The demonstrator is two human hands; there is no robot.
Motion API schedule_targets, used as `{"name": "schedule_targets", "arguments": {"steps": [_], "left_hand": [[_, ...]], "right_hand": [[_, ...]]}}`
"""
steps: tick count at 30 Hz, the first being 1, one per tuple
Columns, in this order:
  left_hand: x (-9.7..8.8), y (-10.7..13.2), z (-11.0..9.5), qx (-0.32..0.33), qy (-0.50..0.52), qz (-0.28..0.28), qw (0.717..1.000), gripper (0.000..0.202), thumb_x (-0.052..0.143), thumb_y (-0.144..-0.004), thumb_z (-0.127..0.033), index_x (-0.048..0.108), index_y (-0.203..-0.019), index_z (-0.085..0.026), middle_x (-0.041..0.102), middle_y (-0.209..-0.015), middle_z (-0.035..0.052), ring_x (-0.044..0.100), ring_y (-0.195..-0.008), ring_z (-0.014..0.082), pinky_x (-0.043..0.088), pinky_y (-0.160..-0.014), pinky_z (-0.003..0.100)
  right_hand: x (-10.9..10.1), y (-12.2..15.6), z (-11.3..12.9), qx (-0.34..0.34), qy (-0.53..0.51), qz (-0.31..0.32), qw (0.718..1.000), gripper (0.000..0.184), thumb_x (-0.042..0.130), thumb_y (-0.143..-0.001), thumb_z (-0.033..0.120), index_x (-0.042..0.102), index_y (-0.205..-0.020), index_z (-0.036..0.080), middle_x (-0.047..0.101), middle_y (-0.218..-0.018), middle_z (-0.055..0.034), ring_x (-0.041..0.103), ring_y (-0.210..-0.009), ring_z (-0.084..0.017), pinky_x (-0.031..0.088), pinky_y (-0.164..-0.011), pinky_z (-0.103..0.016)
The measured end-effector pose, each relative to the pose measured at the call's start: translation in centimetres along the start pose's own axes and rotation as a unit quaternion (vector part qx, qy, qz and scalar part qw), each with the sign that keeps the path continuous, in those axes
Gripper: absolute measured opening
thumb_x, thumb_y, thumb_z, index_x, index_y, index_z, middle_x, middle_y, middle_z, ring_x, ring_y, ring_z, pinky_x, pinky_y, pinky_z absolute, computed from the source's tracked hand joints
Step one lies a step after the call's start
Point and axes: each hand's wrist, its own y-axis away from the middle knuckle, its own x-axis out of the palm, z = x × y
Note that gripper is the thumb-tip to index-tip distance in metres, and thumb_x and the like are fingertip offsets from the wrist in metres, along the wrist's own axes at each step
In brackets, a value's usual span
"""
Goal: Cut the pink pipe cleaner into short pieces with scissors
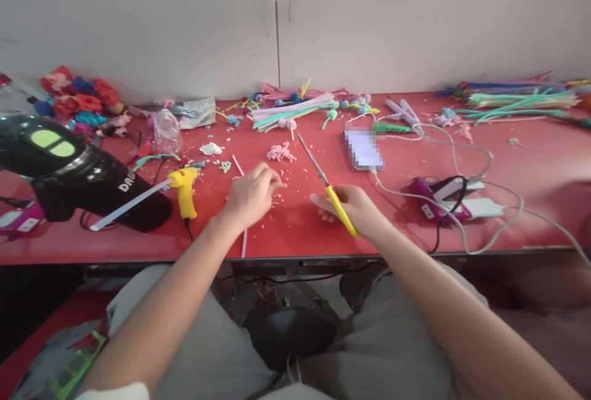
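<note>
My right hand (353, 206) grips a pair of scissors (340, 210) with yellow handles; the blades look closed and point up and away to the left. My left hand (253, 194) is pinched closed above the table, thumb and fingertips together. Whatever sits between those fingertips, if anything, is too small to make out. A thin pink pipe cleaner (244, 243) shows on both sides of the left hand, its middle hidden; I cannot tell whether it is held or lies underneath. Beyond the hands is a heap of short pink clippings (281, 152), with more bits scattered around.
On the red table (295, 237), a yellow glue gun (185, 194) and a black handheld appliance (92, 172) stand left. Bundled pipe cleaners (295, 111) lie at the back. A phone (364, 149), white cables and a purple power strip (427, 200) are right.
</note>
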Motion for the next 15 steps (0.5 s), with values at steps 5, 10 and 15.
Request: {"name": "schedule_targets", "arguments": {"steps": [5,10,15], "left_hand": [[0.3,3.0,-1.6,0.042,-0.011,-0.004,0.999,0.012,0.048,-0.097,-0.019,0.06,-0.095,-0.019,0.063,-0.096,0.0075,0.064,-0.087,0.0209,0.045,-0.07,0.031],[1.0,3.4,-1.3,0.041,-0.012,-0.01,0.999,0.01,0.049,-0.096,-0.018,0.059,-0.093,-0.019,0.063,-0.094,0.0066,0.064,-0.084,0.0214,0.045,-0.067,0.031],[1.2,3.5,-1.5,0.058,-0.003,-0.005,0.998,0.011,0.048,-0.096,-0.019,0.057,-0.091,-0.019,0.062,-0.092,0.0062,0.062,-0.081,0.0208,0.045,-0.068,0.032]], "right_hand": [[3.4,-1.1,1.2,-0.016,-0.098,0.038,0.994,0.049,0.087,-0.053,0.047,0.046,-0.062,0.022,0.051,-0.055,0.0052,0.058,-0.057,-0.014,0.051,-0.063,-0.03],[4.4,-1.3,1.2,-0.039,-0.108,0.018,0.993,0.046,0.085,-0.055,0.043,0.044,-0.061,0.022,0.047,-0.053,0.0067,0.053,-0.055,-0.012,0.05,-0.06,-0.029],[4.1,-0.9,0.8,-0.047,-0.105,0.017,0.993,0.043,0.083,-0.059,0.04,0.043,-0.064,0.023,0.048,-0.056,0.0065,0.052,-0.056,-0.012,0.048,-0.06,-0.029]]}}
